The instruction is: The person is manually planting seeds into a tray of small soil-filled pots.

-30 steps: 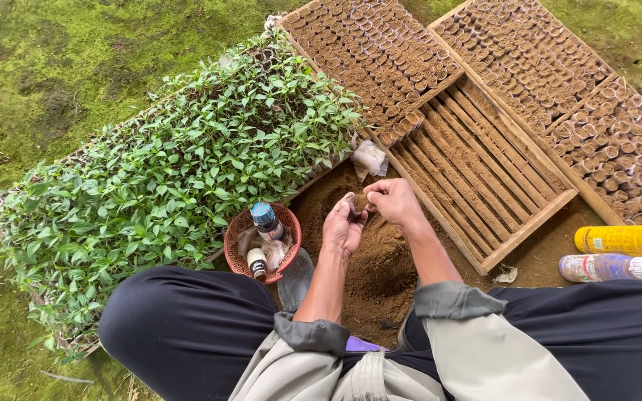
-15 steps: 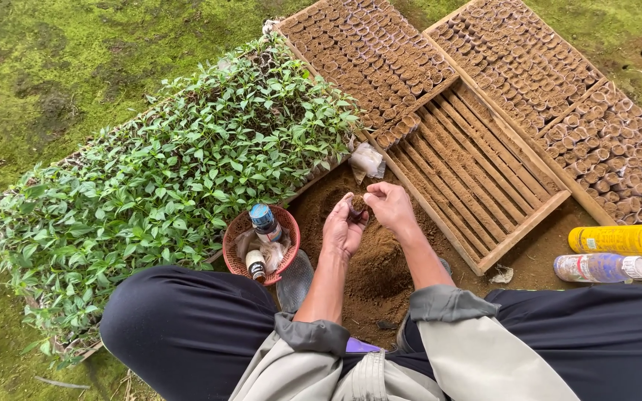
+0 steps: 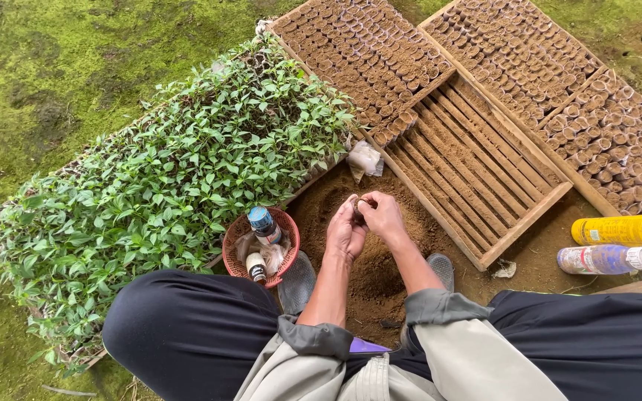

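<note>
Item, as I log it from my remote seat: left hand and right hand, pressed together, fingers curled narrow around one small soil-filled seedling pot pinched between them at the fingertips. Directly under the hands, a mound of loose brown soil. Just left of the left hand, a red basket holding small bottles, one blue-capped. Beyond that, further left, a long tray of green seedlings. Just ahead of the hands, a crumpled white bag; ahead and right, a wooden slatted tray, partly bare, its far end packed with filled pots. Well to the right, a yellow bottle and a clear bottle lying on their sides. Risk, in my judgement: the pot looks soft-walled, so a hard squeeze could collapse it and spill its fill; a loose pinch could drop it onto the mound; a swung elbow could tip the basket.
</note>
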